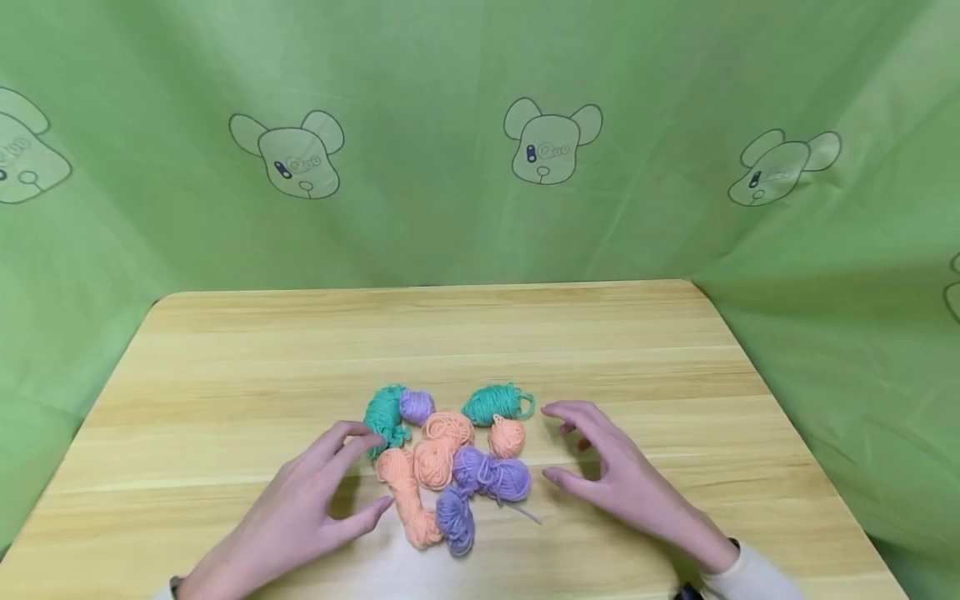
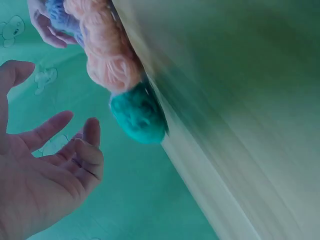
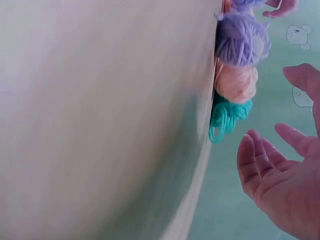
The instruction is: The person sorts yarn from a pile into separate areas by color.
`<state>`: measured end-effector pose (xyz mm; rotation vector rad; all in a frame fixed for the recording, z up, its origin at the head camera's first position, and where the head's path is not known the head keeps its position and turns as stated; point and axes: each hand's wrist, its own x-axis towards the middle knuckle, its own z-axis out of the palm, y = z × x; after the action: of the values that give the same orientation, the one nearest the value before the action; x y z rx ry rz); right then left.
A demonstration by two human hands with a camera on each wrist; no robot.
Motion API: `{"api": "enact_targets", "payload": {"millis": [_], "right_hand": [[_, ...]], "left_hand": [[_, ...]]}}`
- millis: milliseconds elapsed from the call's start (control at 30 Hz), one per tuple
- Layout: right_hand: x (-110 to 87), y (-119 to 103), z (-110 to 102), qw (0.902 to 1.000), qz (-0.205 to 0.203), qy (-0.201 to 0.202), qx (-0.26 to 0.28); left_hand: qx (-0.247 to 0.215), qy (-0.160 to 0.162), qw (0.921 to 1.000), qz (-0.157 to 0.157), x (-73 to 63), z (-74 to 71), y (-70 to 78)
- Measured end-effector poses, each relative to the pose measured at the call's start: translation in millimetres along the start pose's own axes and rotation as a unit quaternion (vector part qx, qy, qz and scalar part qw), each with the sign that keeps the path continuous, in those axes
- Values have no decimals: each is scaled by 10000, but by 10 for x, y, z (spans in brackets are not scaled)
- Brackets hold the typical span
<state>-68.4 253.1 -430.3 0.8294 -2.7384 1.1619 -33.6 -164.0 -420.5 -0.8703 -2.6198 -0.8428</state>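
Observation:
Several small yarn skeins and balls lie bunched together on the table. A teal skein (image 1: 385, 415) and a small purple ball (image 1: 417, 407) sit at the back left, with another teal skein (image 1: 495, 403) at the back right. Peach yarn (image 1: 447, 429) fills the middle, and a peach skein (image 1: 408, 498) stretches toward the front. Two purple skeins (image 1: 491, 475) (image 1: 455, 520) lie front right. My left hand (image 1: 300, 500), fingers spread, is beside the left teal and peach skeins. On the right, my other hand (image 1: 622, 471) is held apart from the small peach ball (image 1: 507, 437), holding nothing.
The wooden table (image 1: 225, 358) has rounded back corners. Green curtain (image 1: 420, 208) printed with mouse heads hangs behind it and along both sides. A loose purple yarn end (image 1: 523, 512) trails on the wood toward the right hand.

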Motion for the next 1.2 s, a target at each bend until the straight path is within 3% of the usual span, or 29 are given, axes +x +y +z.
{"api": "enact_targets", "payload": {"millis": [300, 467, 567, 767, 900, 1067, 1200], "right_hand": [[-26, -55, 145, 9954, 76, -47, 956], [-13, -82, 192, 9918, 94, -236, 1250], [-16, -101, 214, 9920, 119, -290, 1226], [-36, -158, 243, 9895, 499, -404, 1293], [-27, -174, 266, 9875, 650, -489, 1351], [-19, -158, 308, 9837, 799, -646, 1474], [-33, -172, 353, 9801, 933, -723, 1594]], "left_hand": [[-337, -276, 9990, -103, -37, 115, 176], [-884, -376, 9954, -38, -26, 207, 260], [-1323, -451, 9901, -127, -12, 255, 310], [-2172, -588, 9718, -700, 39, 312, 370], [-2536, -580, 9620, -834, 62, 360, 370], [-2712, -616, 9553, -1008, 68, 438, 360], [-2625, -595, 9533, -1372, 45, 472, 407]]}}
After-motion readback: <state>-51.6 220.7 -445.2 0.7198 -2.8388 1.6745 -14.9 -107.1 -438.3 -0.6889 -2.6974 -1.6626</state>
